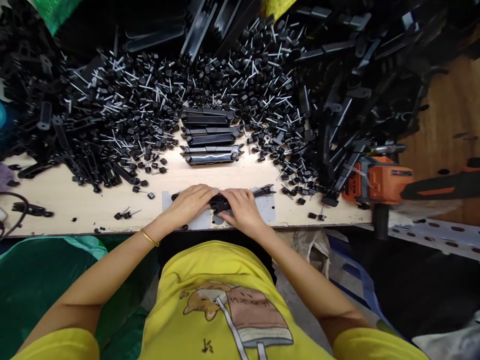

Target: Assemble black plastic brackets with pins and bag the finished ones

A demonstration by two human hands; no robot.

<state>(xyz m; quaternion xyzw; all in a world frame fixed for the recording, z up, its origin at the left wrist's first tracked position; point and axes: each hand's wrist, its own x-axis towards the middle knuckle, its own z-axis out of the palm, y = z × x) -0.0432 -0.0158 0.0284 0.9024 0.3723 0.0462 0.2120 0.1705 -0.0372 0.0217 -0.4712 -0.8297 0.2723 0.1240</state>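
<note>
My left hand (191, 202) and my right hand (242, 207) lie side by side on a long black plastic part (262, 191) that rests on a grey plate (268, 209) at the front edge of the wooden bench. Both hands have fingers curled down and pressed on the part's middle, which they hide. Only its right end and a bit of its left end show. A gold bangle (149, 238) sits on my left wrist.
Stacked finished black parts (210, 135) lie just beyond my hands. A wide heap of black-headed pins (150, 100) covers the bench behind. Long black plastic pieces (348, 110) pile at the right. An orange power drill (378, 182) lies at the right edge.
</note>
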